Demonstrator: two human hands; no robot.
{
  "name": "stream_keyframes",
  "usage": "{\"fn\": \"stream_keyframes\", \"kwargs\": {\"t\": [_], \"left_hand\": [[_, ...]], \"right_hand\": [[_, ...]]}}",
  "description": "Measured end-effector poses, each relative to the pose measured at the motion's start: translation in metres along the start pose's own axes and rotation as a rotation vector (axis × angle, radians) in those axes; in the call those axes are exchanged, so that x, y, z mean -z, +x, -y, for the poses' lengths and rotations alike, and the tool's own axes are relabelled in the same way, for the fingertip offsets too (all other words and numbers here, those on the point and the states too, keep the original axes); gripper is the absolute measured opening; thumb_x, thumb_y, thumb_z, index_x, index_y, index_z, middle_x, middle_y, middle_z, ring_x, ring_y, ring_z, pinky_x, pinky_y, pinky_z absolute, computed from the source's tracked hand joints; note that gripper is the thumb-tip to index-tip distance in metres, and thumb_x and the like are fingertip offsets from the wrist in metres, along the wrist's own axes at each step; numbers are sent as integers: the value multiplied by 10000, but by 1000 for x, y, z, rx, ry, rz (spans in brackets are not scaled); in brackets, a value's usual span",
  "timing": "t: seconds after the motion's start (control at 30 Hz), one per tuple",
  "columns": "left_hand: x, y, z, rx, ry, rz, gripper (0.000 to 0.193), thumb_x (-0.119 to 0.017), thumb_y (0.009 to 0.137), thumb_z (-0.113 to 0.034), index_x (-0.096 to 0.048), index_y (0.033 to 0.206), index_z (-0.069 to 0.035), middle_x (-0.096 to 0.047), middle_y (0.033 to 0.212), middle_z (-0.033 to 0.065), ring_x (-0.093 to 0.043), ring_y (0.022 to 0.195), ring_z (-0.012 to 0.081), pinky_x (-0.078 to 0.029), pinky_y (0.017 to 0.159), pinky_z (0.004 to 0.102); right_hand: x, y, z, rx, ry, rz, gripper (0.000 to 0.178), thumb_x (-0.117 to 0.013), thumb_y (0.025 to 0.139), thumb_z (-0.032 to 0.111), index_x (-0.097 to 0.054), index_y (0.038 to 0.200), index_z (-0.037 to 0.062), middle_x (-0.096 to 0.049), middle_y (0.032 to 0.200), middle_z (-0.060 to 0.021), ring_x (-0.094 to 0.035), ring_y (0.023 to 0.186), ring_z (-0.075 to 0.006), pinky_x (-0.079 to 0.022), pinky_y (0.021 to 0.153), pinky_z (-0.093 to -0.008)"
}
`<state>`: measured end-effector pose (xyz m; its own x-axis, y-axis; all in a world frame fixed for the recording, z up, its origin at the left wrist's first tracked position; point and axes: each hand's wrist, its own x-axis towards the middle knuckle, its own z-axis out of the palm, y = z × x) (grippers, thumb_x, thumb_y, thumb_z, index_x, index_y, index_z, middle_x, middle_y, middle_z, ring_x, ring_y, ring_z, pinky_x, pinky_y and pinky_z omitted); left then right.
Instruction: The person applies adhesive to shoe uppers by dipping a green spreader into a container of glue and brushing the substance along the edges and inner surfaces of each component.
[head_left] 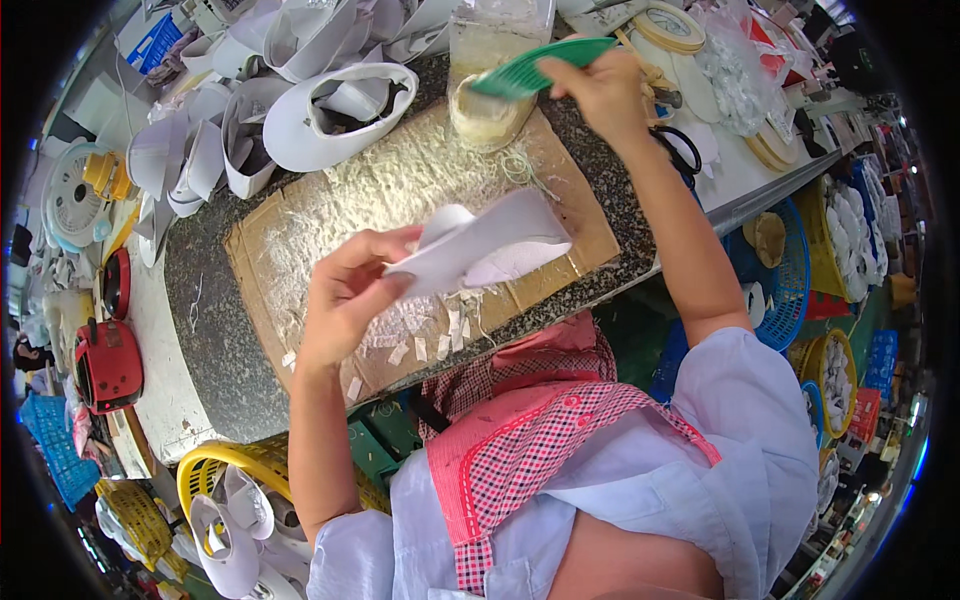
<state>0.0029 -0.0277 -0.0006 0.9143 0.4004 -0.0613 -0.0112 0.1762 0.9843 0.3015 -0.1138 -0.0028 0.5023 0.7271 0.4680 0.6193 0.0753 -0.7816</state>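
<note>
My left hand [355, 290] grips one end of a white curved band-like piece [480, 240], pinched between thumb and fingers above the cardboard. The piece bends round on itself and looks hollow. My right hand [605, 95] is closed on a flat green ribbed plastic piece [540, 70], somewhat smeared by motion. Its far end hangs over the mouth of a cloudy tub [490, 115] crusted with pale yellowish stuff. Beneath lies a brown cardboard sheet [590, 215], caked with dried whitish residue and small white scraps [420, 348].
White curved visor-like pieces [340, 130] crowd the back left of the speckled stone slab [215, 330]. Black-handled scissors [680, 150] and tape rolls [670, 25] lie at the right. A yellow basket [200, 470] of white pieces stands below left; blue baskets [790, 270] stand at right.
</note>
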Motion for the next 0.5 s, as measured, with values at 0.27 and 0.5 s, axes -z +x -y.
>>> {"fn": "stream_keyframes", "kwargs": {"t": [0.27, 0.5], "left_hand": [[0, -3, -4, -269, 146, -131, 110, -498, 796, 16, -533, 897, -9, -577, 898, 83, -529, 897, 137, -404, 781, 248], [16, -13, -41, -571, 484, -661, 114, -498, 811, 0, -528, 920, -4, -556, 788, 13, -498, 702, 57, -399, 636, 183]], "right_hand": [[19, -27, -20, -18, 22, -53, 123, -629, 737, 115, -619, 747, -7, -602, 613, -43, -547, 519, -81, -416, 494, -204], [19, -57, 14, 10, 611, -313, 66, -515, 774, -25, -570, 807, -38, -593, 750, -127, -546, 573, -156, -441, 527, -253]]}}
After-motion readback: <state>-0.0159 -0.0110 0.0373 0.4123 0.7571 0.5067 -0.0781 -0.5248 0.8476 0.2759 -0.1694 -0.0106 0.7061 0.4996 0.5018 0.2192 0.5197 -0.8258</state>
